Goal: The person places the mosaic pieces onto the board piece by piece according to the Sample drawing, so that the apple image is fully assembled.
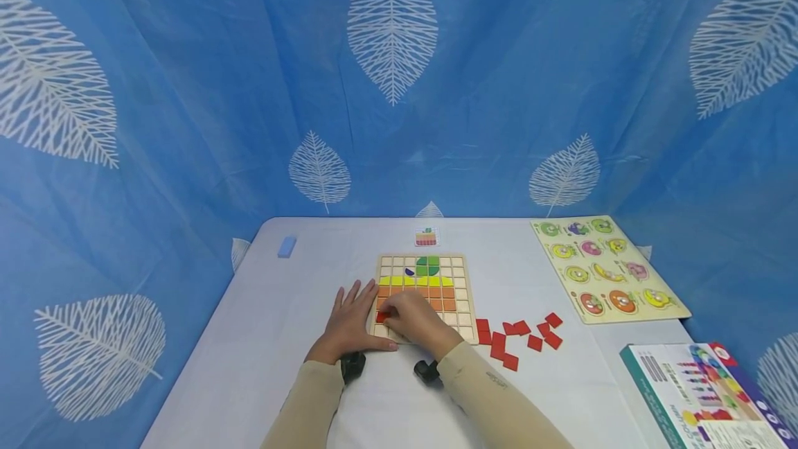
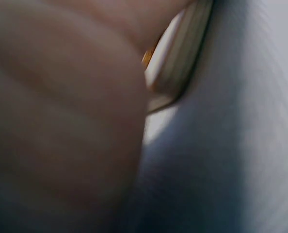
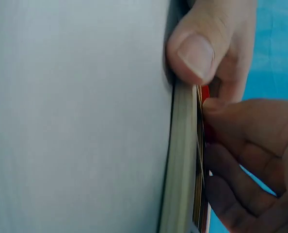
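A wooden grid board (image 1: pixel 464 319) lies on the table, partly filled with green, yellow and orange pieces and one small purple piece. My left hand (image 1: pixel 350 321) rests with spread fingers at its left side, the thumb along the near edge. Over the lower left cells, my right hand (image 1: pixel 414 316) has curled fingers and holds a red tile (image 1: pixel 381 317) at the board's surface. In the right wrist view, the tile shows as a red sliver (image 3: pixel 205 91) by the fingertips, mostly hidden. The left wrist view is mostly palm, with a board corner (image 2: pixel 175 63) beyond it.
Several loose red tiles (image 1: pixel 498 344) lie right of the board. A picture card (image 1: pixel 427 237) is behind it, and a blue block (image 1: pixel 287 247) sits at the far left. To the right are a fruit puzzle board (image 1: pixel 598 293) and a printed box (image 1: pixel 686 386).
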A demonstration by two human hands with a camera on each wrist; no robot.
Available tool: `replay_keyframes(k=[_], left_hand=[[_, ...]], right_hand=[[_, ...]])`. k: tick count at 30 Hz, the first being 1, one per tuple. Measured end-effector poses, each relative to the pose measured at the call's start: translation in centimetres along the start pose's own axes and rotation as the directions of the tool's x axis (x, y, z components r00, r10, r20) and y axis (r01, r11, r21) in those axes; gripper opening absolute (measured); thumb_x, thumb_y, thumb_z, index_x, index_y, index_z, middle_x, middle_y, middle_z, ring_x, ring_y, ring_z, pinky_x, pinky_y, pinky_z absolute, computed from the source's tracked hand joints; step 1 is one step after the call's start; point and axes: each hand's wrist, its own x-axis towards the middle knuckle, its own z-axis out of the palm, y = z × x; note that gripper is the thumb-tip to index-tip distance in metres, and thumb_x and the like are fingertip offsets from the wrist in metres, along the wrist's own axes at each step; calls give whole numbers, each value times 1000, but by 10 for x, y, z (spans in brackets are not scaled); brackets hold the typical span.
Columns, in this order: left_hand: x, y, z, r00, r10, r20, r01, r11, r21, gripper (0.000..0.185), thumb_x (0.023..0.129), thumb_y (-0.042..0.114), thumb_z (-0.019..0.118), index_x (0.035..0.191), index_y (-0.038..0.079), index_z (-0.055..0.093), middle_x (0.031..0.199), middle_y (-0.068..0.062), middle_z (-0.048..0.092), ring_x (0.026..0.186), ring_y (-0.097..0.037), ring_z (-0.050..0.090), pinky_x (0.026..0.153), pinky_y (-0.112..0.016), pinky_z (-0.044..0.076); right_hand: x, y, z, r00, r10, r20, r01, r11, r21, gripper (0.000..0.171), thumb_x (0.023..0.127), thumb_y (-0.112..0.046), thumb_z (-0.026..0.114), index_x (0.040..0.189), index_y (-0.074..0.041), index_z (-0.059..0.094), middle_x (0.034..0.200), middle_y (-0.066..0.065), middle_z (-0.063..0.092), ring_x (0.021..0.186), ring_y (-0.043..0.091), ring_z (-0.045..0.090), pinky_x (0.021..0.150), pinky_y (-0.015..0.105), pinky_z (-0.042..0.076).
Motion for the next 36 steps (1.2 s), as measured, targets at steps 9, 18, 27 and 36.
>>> replay_keyframes(k=[9, 18, 27, 36], left_hand=[[0, 0, 1, 1000, 5, 3, -5, 1000, 0, 135, 63, 83, 82, 166, 10, 34, 171, -8, 28, 159, -35, 12, 124, -60, -3], [1, 3, -1, 1000, -13, -16, 13, 1000, 8, 136, 60, 82, 84, 164, 8, 37, 169, -9, 32, 158, -36, 16, 125, -59, 2], [2, 3, 0, 1000, -26, -14, 26, 1000, 9, 136, 61, 82, 84, 165, 9, 36, 170, -9, 32, 158, -36, 15, 125, -60, 3], [0, 4, 0, 999, -35, -2, 35, 999, -13, 136, 60, 81, 85, 165, 10, 36, 170, -10, 31, 158, -36, 13, 125, -59, 2]], right_hand=[[-1, 1, 4, 999, 19, -40, -17, 999, 31, 16, 85, -5, 88, 100, -11, 84, 93, -8, 76, 87, 7, 66, 85, 30, 58], [-34, 18, -17, 985, 87, -152, -71, 992, 105, 15, 91, -9, 84, 105, -10, 81, 102, -5, 74, 95, 11, 68, 87, 35, 59], [-95, 73, -74, 948, 280, -149, -275, 960, 54, 30, 82, 8, 79, 105, -10, 79, 106, -3, 72, 103, 20, 67, 94, 45, 57], [-130, 91, -101, 912, 411, 12, -411, 911, 49, 36, 84, -2, 83, 116, -16, 78, 119, -1, 70, 110, 24, 61, 102, 52, 53]])
